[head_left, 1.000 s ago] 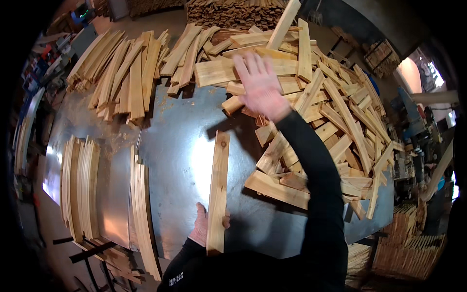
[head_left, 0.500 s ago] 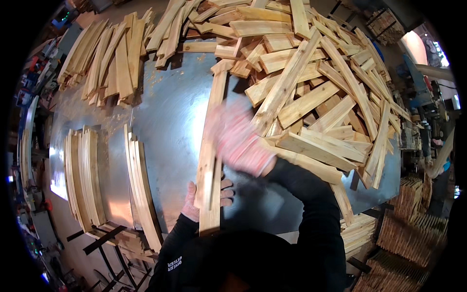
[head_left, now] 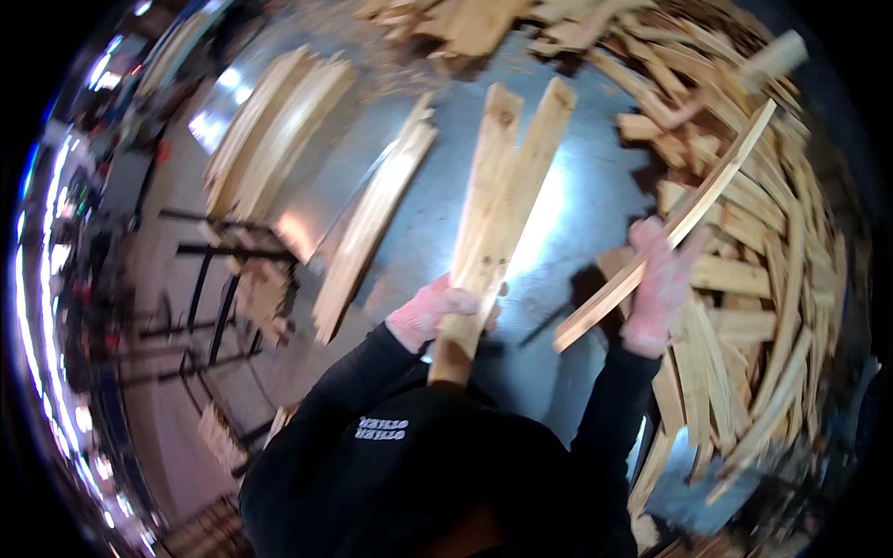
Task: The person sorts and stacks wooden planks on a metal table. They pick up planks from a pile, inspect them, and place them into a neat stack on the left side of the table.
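Note:
My left hand (head_left: 430, 314), in a pink and white work glove, is closed round the near end of two long wooden boards (head_left: 486, 223). They overlap at the hand and fan apart toward their far ends, above the grey metal table (head_left: 581, 200). In my right hand (head_left: 659, 302), gloved likewise, is a single narrow wooden slat (head_left: 721, 174), held near its middle and tilted up to the right. Behind and right of that hand lies a large loose pile of wooden slats (head_left: 735, 274).
Left of the boards, a narrow stack of slats (head_left: 377, 223) lies on the table, with a wider stack (head_left: 288, 126) beyond. More boards (head_left: 474, 23) are at the far edge. A black metal frame (head_left: 219, 270) stands beside the table at left.
My view has turned toward the right. My right hand, blurred over the boards before, is now farther right with a slat in it. My left hand still holds the boards.

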Motion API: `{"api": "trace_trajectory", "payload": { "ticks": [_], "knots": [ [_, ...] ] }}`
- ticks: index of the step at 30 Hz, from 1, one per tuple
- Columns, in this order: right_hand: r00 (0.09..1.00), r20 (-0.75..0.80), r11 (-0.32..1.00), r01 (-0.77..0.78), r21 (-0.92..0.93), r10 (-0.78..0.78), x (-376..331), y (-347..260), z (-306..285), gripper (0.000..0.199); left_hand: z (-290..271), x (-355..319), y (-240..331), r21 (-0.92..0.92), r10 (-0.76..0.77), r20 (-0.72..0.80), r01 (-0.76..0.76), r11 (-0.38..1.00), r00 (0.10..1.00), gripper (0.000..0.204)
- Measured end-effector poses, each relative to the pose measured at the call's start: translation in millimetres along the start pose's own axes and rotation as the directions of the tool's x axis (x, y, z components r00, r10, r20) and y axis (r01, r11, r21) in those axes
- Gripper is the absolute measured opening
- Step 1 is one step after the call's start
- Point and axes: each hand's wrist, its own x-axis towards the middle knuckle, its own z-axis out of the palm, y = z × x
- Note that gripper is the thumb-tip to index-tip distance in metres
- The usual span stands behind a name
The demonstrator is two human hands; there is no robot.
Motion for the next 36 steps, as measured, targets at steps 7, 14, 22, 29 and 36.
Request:
{"api": "trace_trajectory", "payload": {
  "ticks": [7, 14, 22, 29, 36],
  "knots": [
    [0.728, 0.406, 0.822, -0.397, -0.408, 0.553, -132, 155, 101, 0.107, -57, -1, -41, 0.892, 0.223, -0.309, 0.201, 0.405, 0.924, 0.104],
    [0.591, 0.430, 0.696, -0.706, -0.132, 0.682, -179, 171, 127, 0.106, -74, -28, -4, 0.843, 0.230, -0.520, 0.453, 0.289, 0.823, 0.072],
    [0.587, 0.513, 0.780, -0.462, -0.422, 0.626, -198, 201, 238, 0.106, -189, -87, 99, 0.789, 0.573, -0.542, 0.608, 0.093, 0.615, 0.058],
    [0.408, 0.555, 0.554, 0.135, -0.822, 0.725, -165, 160, 230, 0.080, -172, -70, 69, 0.770, 0.505, -0.156, 0.425, -0.477, 0.849, 0.116],
    [0.966, 0.095, -0.058, 0.083, -0.995, -0.240, -109, 41, -82, 0.078, -162, -62, 52, 0.504, 0.569, -0.270, 0.618, -0.604, 0.776, 0.114]
  ]
}}
